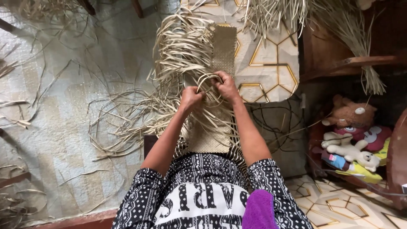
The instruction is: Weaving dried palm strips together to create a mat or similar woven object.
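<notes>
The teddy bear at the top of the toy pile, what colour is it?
The teddy bear is brown, seen in the head view, the only one.

One woven mat [216,85], two hands, two stuffed toys, loose strips [127,114] beyond counting.

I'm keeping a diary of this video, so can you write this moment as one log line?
left hand: gripping straw strips | right hand: bending looped strip | woven mat: partly woven, loose ends left

floor: pale woven mat [55,127], geometric tiles [267,55] | right: dark wooden shelf [335,63] held soft toys [352,140] | light: dim, even
</notes>
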